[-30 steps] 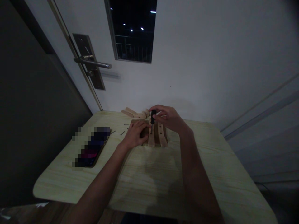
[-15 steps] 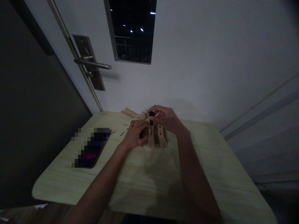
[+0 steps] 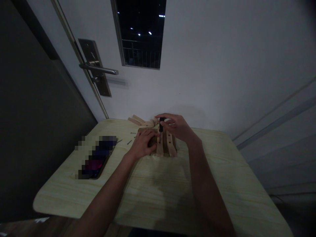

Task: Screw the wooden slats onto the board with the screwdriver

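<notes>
Screwdriver (image 3: 161, 124) stands upright on the wooden slat assembly (image 3: 166, 144) at the table's (image 3: 158, 191) far edge, pinched by the right hand (image 3: 175, 126); the left hand (image 3: 143, 142) presses flat beside it.

My left hand (image 3: 143, 142) lies flat, palm down, fingers spread. My right hand (image 3: 176, 126) hovers just right of it, fingers pinched shut, both forearms stretched far forward.

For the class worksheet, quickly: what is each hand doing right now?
Left hand: flat, pressing on the slatted wooden piece.
Right hand: closed around the small black-handled screwdriver.
</notes>
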A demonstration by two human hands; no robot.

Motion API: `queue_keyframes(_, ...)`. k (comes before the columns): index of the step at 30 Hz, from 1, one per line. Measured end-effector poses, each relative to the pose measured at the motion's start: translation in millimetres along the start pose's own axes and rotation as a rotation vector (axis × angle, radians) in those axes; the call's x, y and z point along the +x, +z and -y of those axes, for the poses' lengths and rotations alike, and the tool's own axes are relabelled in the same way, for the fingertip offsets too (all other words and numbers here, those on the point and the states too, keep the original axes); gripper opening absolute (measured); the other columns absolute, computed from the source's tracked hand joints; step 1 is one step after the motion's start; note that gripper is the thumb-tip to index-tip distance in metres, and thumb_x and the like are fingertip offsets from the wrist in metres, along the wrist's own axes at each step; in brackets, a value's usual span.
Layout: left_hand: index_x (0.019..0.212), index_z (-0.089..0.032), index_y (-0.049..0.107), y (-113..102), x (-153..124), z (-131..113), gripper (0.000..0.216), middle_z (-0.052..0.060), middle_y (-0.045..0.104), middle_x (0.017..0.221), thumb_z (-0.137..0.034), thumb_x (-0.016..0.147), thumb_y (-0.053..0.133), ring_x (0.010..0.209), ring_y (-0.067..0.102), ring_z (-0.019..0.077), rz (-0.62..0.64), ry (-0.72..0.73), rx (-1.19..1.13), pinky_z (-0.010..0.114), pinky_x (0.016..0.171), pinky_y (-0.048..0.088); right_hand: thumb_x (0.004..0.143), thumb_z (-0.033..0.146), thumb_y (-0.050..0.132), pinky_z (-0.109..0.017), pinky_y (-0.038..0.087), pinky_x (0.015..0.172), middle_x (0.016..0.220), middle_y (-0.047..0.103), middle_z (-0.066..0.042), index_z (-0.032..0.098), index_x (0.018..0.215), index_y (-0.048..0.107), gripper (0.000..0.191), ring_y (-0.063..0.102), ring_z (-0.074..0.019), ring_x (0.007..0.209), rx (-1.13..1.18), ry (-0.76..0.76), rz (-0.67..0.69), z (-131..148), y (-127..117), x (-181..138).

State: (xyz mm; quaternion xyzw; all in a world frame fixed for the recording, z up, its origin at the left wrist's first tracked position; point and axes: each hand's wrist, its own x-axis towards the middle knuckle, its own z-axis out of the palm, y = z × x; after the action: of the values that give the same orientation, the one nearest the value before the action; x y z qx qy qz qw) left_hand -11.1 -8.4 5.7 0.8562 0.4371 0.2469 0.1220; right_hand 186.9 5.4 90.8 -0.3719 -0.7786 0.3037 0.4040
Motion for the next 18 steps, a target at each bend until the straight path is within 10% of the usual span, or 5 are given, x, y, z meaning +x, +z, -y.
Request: queue_keyframes(18, 0.120, -0.024, 0.061, -1.3, -1.0, 1.1, 0.042, 0.009, 0.064, 0.130, -0.029, 0.079, 0.059, 0.123, 0.055, 0.0315, 0.023, 0.007, -0.011, 0.052, 0.100, 0.039, 0.085, 0.028, 0.064, -0.027, 0.056, 0.070, 0.102, 0.076, -0.006, 0.019, 0.106, 0.074, 0.026, 0.066, -0.0129, 0.075, -0.039, 0.007, -0.063, -5.9, -2.1, -0.2)
